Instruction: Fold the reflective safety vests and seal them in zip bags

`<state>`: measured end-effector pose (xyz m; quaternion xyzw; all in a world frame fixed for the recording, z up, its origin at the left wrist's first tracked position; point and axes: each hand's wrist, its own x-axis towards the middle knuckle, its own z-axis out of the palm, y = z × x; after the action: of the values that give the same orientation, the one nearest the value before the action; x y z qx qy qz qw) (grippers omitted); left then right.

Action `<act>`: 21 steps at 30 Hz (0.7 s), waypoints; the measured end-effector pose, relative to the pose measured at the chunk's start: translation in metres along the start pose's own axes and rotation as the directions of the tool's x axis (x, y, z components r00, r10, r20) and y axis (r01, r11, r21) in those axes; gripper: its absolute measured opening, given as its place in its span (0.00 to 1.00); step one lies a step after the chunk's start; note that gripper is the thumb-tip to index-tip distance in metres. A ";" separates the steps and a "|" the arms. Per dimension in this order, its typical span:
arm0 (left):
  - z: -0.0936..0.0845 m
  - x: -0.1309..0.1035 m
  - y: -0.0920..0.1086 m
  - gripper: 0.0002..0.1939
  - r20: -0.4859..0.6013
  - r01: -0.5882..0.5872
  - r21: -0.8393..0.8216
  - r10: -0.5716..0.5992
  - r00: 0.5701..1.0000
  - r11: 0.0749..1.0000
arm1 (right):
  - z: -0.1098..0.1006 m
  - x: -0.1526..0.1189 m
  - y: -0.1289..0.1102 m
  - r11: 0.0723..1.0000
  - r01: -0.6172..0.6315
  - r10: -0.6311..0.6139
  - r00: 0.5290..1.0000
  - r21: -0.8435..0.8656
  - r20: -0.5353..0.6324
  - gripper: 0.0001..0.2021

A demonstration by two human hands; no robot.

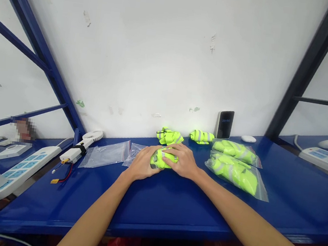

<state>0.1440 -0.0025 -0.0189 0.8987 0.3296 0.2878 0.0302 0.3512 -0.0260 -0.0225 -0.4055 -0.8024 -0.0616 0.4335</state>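
Both hands grip a folded neon-yellow reflective vest (164, 158) with grey bands, on the table in front of me. My left hand (144, 162) curls round its left side. From above and the right, my right hand (181, 160) presses on it with bent fingers. Clear plastic seems to show at the bundle's lower left edge; the hands cover much of it. Just behind lies a loosely bundled vest (172, 136), and a tighter rolled vest (201, 136) is to its right. Two bagged vests, one behind (234, 150) and one in front (234, 172), lie right of my hands.
Clear plastic bags (108, 154) lie to the left, beside a white handheld fan (92, 135) and a wired battery pack (72, 153). A phone-like device (225, 124) leans on the wall near a white oval case (248, 139). Power strips (16, 172) flank the blue table (171, 207).
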 end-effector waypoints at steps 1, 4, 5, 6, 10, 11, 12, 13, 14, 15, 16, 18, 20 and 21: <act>0.001 0.000 0.000 0.36 -0.009 -0.003 0.016 0.003 1.000 1.000 | 0.001 0.000 0.000 0.999 -0.032 0.032 0.999 0.004 0.007 0.12; 0.007 0.002 0.003 0.35 -0.017 -0.013 0.056 0.014 1.000 0.998 | 0.006 0.001 -0.002 0.990 -0.140 0.140 0.990 -0.001 0.032 0.13; 0.009 0.003 0.005 0.34 -0.017 -0.017 0.066 0.018 1.000 0.998 | 0.007 0.001 -0.003 0.985 -0.174 0.174 0.984 -0.011 0.040 0.13; 0.012 0.004 0.006 0.33 -0.018 -0.020 0.073 0.022 1.000 0.997 | 0.008 0.001 -0.004 0.979 -0.202 0.203 0.978 -0.023 0.047 0.13; 0.019 0.007 0.012 0.35 -0.044 -0.016 0.094 0.020 0.999 0.995 | 0.012 0.000 -0.007 0.970 -0.244 0.245 0.969 -0.017 0.043 0.11; 0.020 0.008 0.014 0.36 -0.050 -0.012 0.101 0.017 0.999 0.995 | 0.013 0.000 -0.008 0.968 -0.251 0.251 0.968 0.007 0.026 0.12; 0.020 0.009 0.015 0.37 -0.054 -0.006 0.111 0.012 0.998 0.994 | 0.014 0.000 -0.009 0.964 -0.265 0.265 0.964 0.040 0.001 0.12; 0.020 0.009 0.017 0.37 -0.053 0.001 0.124 0.006 0.999 0.992 | 0.015 0.001 -0.010 0.954 -0.287 0.290 0.956 0.080 -0.029 0.12; 0.020 0.010 0.018 0.37 -0.048 0.006 0.142 0.001 0.999 0.990 | 0.016 0.001 -0.012 0.939 -0.320 0.329 0.942 0.123 -0.061 0.12; 0.020 0.011 0.020 0.37 -0.036 0.005 0.168 0.001 0.999 0.986 | 0.017 0.002 -0.013 0.918 -0.361 0.378 0.921 0.162 -0.090 0.12; 0.019 0.012 0.022 0.35 -0.020 -0.003 0.199 0.007 1.000 0.980 | 0.019 0.003 -0.014 0.893 -0.405 0.430 0.896 0.196 -0.109 0.12; 0.020 0.014 0.026 0.31 0.021 -0.036 0.264 0.032 0.999 0.964 | 0.022 0.004 -0.014 0.843 -0.477 0.515 0.850 0.249 -0.116 0.12; 0.021 0.016 0.030 0.29 0.054 -0.076 0.295 0.062 0.997 0.953 | 0.026 0.005 -0.011 0.803 -0.507 0.562 0.820 0.313 -0.112 0.12; 0.021 0.017 0.031 0.30 0.060 -0.089 0.295 0.074 0.995 0.951 | 0.028 0.006 -0.009 0.791 -0.499 0.563 0.820 0.354 -0.100 0.13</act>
<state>0.1836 -0.0138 -0.0209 0.9125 0.3308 0.2143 -0.1092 0.3249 -0.0156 -0.0333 -0.5333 -0.6066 0.1505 0.5701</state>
